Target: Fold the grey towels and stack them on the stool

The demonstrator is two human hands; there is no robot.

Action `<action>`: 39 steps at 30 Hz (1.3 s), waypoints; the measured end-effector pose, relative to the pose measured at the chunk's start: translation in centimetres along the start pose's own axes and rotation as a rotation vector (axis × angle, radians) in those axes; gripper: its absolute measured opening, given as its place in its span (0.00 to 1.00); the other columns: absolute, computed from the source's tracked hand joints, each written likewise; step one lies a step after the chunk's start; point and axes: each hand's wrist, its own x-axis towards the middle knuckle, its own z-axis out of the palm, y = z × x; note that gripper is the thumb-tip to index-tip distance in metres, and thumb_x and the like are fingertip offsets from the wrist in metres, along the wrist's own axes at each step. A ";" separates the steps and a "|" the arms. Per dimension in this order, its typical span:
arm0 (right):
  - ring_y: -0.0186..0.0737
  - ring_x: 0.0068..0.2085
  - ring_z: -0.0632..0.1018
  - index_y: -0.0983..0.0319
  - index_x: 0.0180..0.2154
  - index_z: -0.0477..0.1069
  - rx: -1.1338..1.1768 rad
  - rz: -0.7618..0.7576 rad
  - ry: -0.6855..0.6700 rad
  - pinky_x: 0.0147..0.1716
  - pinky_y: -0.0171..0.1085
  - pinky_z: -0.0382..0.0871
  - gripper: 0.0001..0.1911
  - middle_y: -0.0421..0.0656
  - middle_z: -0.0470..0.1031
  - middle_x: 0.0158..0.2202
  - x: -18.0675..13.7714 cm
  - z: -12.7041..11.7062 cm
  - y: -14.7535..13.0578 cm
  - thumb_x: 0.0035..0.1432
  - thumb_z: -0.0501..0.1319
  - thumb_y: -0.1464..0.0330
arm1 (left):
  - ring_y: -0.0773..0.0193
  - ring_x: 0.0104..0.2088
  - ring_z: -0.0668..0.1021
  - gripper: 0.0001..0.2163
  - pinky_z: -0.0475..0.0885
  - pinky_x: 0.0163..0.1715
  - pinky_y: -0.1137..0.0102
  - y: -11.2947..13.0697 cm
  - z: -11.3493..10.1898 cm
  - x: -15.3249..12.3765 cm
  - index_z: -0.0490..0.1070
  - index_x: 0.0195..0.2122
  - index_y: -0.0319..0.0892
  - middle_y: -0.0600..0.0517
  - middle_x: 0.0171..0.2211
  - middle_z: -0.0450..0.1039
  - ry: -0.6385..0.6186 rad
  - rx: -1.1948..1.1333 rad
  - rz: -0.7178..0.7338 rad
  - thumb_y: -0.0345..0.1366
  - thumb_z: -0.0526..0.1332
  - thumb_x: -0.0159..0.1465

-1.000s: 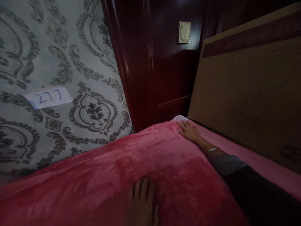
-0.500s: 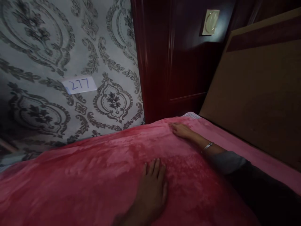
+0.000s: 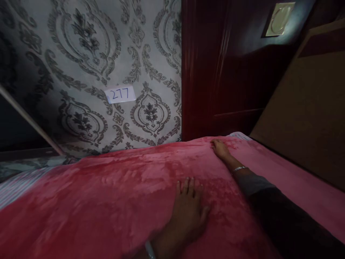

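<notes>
A pink-red plush blanket [image 3: 129, 187] lies spread over most of the lower view, with faint creases on its surface. My left hand [image 3: 188, 208] rests palm down on it near the middle, fingers spread and nothing held. Farther off, my right hand [image 3: 220, 149] reaches to the blanket's far edge by the dark red panel, its palm down and fingers laid on the fabric. A bracelet shows on each wrist. Striped cloth [image 3: 24, 183] shows from under the blanket at the left, and a bit of pale striped cloth [image 3: 238, 135] at its far right corner.
A patterned grey wall [image 3: 91, 46] with a paper label [image 3: 121, 94] reading 277 stands behind the blanket. Right of it is a dark red glossy panel [image 3: 226, 72] with a switch plate [image 3: 280, 19]. A large brown board [image 3: 309, 108] leans along the right side.
The view has turned left, so the wall and label appear farther right and more striped cloth shows at left. Both hands stay on the blanket; the left thumb is spread wider.
</notes>
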 end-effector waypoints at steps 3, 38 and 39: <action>0.50 0.59 0.71 0.70 0.62 0.64 0.000 -0.043 0.007 0.57 0.44 0.65 0.26 0.60 0.65 0.62 -1.7 -0.5 -0.7 0.64 0.50 0.74 | 0.49 0.71 0.53 0.30 0.44 0.69 0.44 -0.4 -0.7 -0.2 0.55 0.69 0.47 0.46 0.70 0.54 -0.032 -0.049 0.015 0.53 0.48 0.69; 0.54 0.71 0.48 0.55 0.70 0.50 0.017 -0.154 -0.174 0.65 0.61 0.42 0.32 0.47 0.45 0.73 -6.2 -0.3 -2.1 0.70 0.41 0.51 | 0.45 0.71 0.52 0.27 0.50 0.64 0.38 -9.9 -2.9 4.1 0.52 0.70 0.50 0.46 0.71 0.49 -0.035 0.345 -0.038 0.49 0.48 0.71; 0.54 0.71 0.48 0.57 0.70 0.51 0.002 -0.093 -0.144 0.65 0.60 0.42 0.33 0.50 0.45 0.73 -6.0 -0.5 -1.6 0.70 0.42 0.52 | 0.45 0.71 0.52 0.27 0.50 0.64 0.39 -9.9 -3.0 4.2 0.53 0.70 0.49 0.47 0.71 0.50 -0.036 0.352 -0.040 0.49 0.47 0.71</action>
